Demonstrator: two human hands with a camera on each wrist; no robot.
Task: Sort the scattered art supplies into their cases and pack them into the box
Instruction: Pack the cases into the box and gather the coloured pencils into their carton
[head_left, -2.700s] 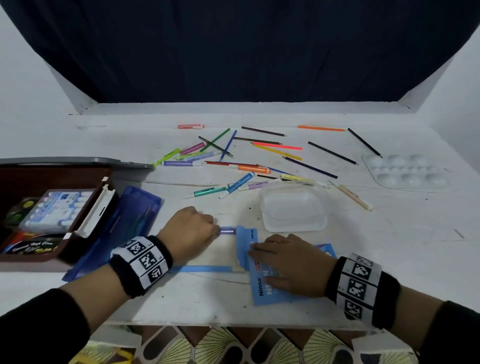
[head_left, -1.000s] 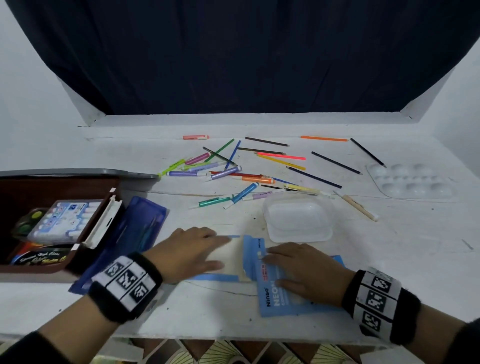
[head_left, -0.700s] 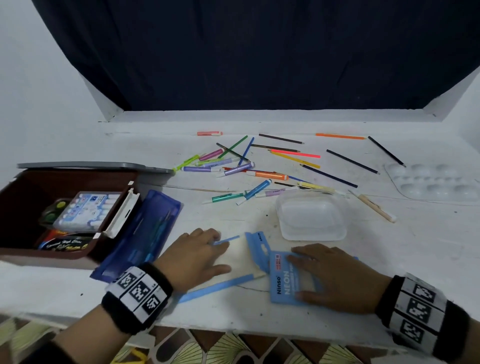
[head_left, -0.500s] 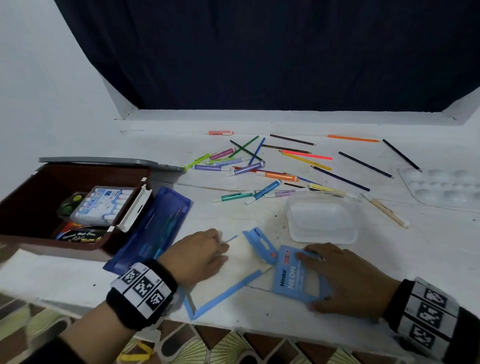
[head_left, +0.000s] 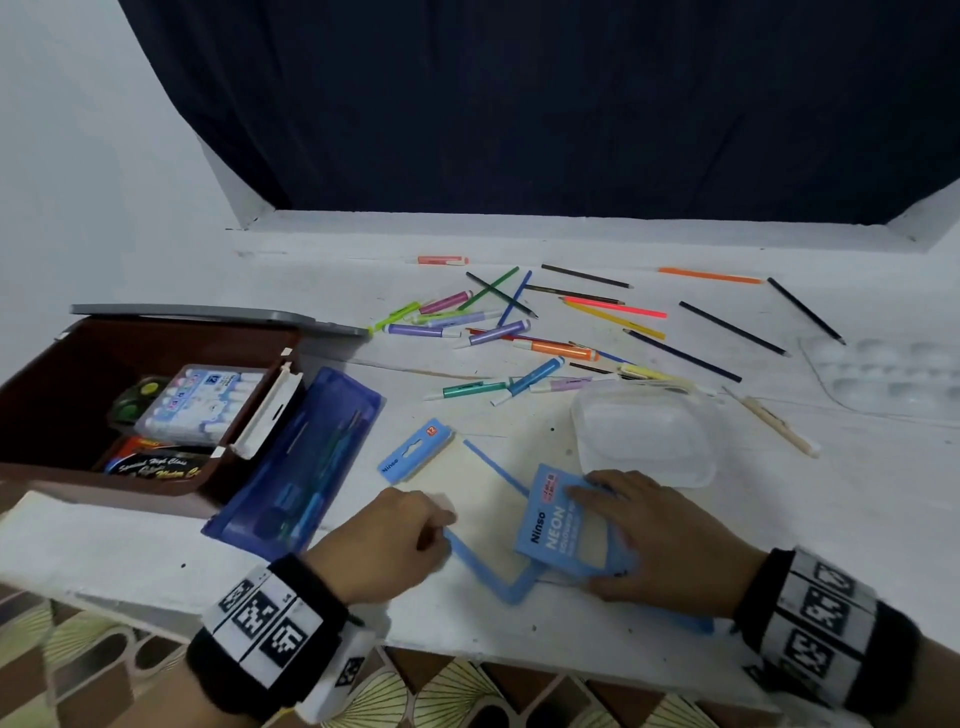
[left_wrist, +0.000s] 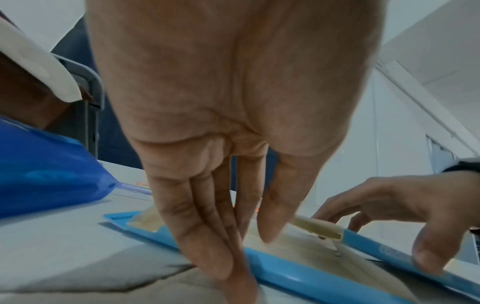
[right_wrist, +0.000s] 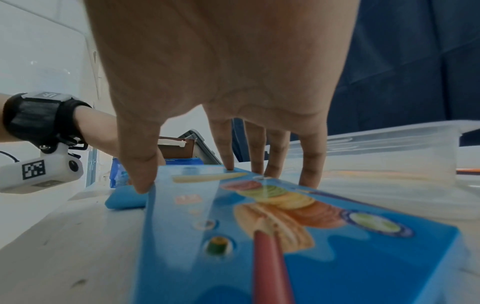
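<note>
A blue cardboard pencil case (head_left: 558, 525) marked "Ninso NEON" lies opened out near the table's front edge, its cream inner flap (head_left: 483, 493) spread to the left. My right hand (head_left: 649, 530) presses flat on the printed cover (right_wrist: 337, 236) with straight, spread fingers. My left hand (head_left: 415, 525) is at the flap's near blue rim (left_wrist: 298, 273), fingers outside it and thumb inside, pinching it. Loose coloured pencils and markers (head_left: 519, 332) are scattered farther back on the table.
A brown box (head_left: 52, 364) at the left holds a marker pack (head_left: 202, 400), with a grey lid (head_left: 208, 314) behind it. A blue translucent case (head_left: 311, 457) leans on the box. A clear tub (head_left: 644, 436), a brush (head_left: 774, 426) and a white palette (head_left: 893, 379) lie to the right.
The purple marker my left hand held went back to the pile. The case has swung round clockwise under both hands. My left hand went from lying flat on the flap to pinching its rim.
</note>
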